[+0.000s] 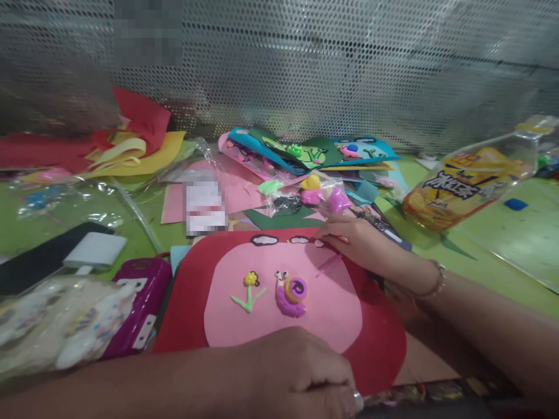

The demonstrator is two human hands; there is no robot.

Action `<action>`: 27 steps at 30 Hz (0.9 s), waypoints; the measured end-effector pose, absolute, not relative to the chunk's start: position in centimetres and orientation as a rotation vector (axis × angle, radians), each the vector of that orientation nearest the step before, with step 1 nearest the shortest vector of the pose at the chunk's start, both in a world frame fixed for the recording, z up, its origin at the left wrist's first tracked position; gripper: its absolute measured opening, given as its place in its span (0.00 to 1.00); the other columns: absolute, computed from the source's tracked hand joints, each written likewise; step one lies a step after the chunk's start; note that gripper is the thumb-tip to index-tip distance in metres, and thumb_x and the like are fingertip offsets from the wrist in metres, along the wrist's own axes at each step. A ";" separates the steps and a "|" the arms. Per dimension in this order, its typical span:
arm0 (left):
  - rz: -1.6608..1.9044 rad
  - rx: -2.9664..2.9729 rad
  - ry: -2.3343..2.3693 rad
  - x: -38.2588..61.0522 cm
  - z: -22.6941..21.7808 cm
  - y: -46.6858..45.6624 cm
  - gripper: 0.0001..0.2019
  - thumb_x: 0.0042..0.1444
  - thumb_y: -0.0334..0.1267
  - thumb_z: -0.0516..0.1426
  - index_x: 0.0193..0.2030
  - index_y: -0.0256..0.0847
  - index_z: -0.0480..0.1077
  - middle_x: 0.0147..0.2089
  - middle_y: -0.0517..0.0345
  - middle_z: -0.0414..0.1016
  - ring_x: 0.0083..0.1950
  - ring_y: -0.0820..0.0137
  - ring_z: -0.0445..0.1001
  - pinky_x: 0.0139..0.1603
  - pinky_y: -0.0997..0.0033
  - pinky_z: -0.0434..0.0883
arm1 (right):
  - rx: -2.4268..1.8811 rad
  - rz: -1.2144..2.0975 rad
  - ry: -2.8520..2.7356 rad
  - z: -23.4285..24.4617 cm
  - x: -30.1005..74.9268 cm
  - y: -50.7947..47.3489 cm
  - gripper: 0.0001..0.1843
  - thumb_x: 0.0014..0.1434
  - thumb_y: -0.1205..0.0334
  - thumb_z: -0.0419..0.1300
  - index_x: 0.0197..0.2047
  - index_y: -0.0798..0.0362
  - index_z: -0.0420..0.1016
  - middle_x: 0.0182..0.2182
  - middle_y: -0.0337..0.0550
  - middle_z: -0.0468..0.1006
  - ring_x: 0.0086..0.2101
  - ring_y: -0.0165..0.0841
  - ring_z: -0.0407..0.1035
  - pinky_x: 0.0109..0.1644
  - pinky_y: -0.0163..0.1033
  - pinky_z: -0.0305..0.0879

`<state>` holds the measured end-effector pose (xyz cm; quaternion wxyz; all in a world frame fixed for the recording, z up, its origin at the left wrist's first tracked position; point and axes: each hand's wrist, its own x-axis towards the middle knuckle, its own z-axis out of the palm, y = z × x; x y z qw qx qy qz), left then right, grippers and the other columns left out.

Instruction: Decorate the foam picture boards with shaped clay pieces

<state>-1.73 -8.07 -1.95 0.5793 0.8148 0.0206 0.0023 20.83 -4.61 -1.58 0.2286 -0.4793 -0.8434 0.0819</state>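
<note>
A red card (379, 349) with a pink oval panel (262, 326) lies in front of me. On the pink panel sit a clay flower (249, 291) and a purple clay snail (291, 294). Small white cloud shapes (264, 240) are stuck along the card's top edge. My right hand (356, 244) rests at the card's upper right edge, fingers curled and pinched on a thin pink tool (328, 263). My left hand (301, 372) lies across the card's near edge in a loose fist, a ring on one finger.
Bags of coloured clay (321, 195) lie just beyond the card. A tipped plastic bottle (471, 180) is at the right. A purple case (142, 302) and a plastic bag (56, 326) sit at the left. Coloured paper sheets (140, 151) are piled behind, against a perforated metal wall.
</note>
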 end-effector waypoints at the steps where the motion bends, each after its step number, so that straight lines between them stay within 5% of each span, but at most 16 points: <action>1: 0.005 1.903 0.051 -1.7 -2.0 -8.1 0.10 0.62 0.35 0.48 0.29 0.37 0.61 0.27 0.62 0.62 0.29 0.77 0.63 0.31 0.81 0.60 | -1.320 0.226 -2.320 -1.6 20.8 -4.6 0.12 0.58 0.75 0.54 0.37 0.55 0.77 0.36 0.45 0.77 0.37 0.33 0.71 0.42 0.36 0.67; 27: -0.002 1.875 0.039 -1.6 -1.8 -8.0 0.10 0.61 0.35 0.48 0.29 0.38 0.61 0.27 0.63 0.62 0.28 0.78 0.62 0.29 0.82 0.60 | -1.333 0.175 -2.368 -2.0 21.0 -4.6 0.12 0.60 0.73 0.53 0.41 0.54 0.76 0.35 0.45 0.77 0.36 0.35 0.70 0.42 0.39 0.67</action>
